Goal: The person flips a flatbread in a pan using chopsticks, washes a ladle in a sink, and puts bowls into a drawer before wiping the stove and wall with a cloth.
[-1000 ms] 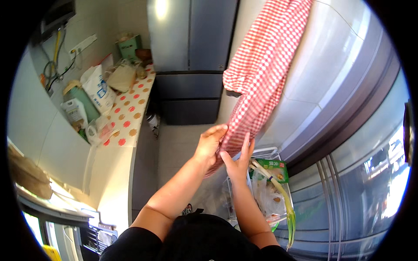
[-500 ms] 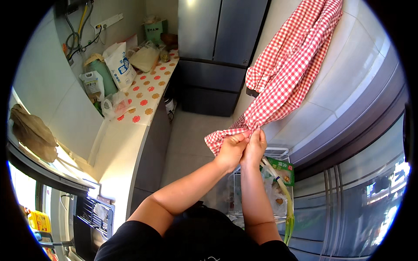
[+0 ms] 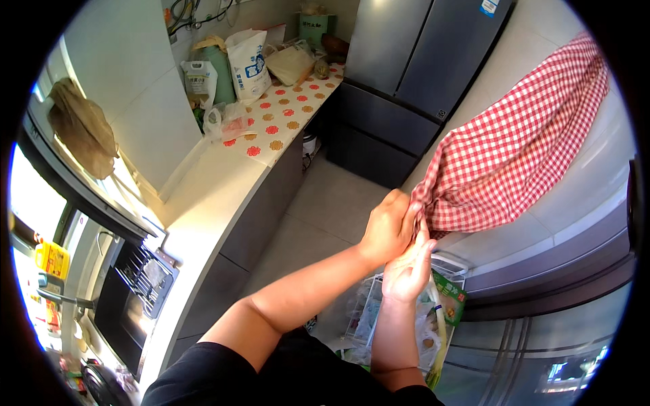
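Note:
A red-and-white checked cloth garment (image 3: 501, 159) hangs along the wall on the right, its lower end gathered together near my hands. My left hand (image 3: 389, 227) is closed on this gathered end, back of the hand up. Just below and to the right, my right hand (image 3: 408, 272) is turned palm up with its thumb apart. Its fingers stretch toward the cloth and touch its bunched edge. The left hand and the fabric partly hide those fingertips.
A wire rack (image 3: 447, 262) holding plastic bags, a green package (image 3: 450, 298) and a long green onion (image 3: 439, 331) stands below my right forearm. On the left runs a counter (image 3: 210, 183) with bags and a stove (image 3: 128, 298). A dark fridge (image 3: 386, 128) stands ahead.
My view has turned, shifting the room in the picture. Both hands were pinching the cloth's lower end together; now the right palm has turned up and its fingers have straightened, the left still gripping.

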Tool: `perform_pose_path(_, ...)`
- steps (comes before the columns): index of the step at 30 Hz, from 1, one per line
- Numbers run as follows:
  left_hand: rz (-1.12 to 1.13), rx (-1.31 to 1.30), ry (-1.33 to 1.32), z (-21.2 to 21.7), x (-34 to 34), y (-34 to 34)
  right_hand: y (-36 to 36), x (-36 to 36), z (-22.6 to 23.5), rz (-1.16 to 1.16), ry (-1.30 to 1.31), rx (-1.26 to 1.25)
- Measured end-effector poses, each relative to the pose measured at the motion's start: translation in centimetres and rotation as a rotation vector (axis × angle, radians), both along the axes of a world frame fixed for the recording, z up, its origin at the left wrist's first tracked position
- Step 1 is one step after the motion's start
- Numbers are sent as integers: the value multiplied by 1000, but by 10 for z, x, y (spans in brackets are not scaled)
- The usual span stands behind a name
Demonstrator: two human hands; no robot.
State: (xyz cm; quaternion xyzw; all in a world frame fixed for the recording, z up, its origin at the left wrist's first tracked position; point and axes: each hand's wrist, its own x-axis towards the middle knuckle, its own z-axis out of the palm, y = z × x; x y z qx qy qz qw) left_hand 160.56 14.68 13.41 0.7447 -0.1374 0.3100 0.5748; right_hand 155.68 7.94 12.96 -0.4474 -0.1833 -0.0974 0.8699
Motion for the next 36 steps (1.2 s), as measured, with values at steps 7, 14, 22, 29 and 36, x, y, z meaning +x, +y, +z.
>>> perform_pose_path(7,-197,-354,506,35,13,8,4,0,13,0,-110,-161)
perform_pose_path(14,-224,-179,423,0,-84,112,78,-81,6,-561,148,-519)
perform_pose_path(22,510,-155,577,-132,-435,284,218,-242,-80,-282,-326,-916)
perform_pose_path(29,1118,-600,605,-155,-687,313,355,-448,-121,437,-729,-899)
perform_pose_path(36,1470,-867,499,-180,-831,324,441,-612,-97,999,-913,-775)
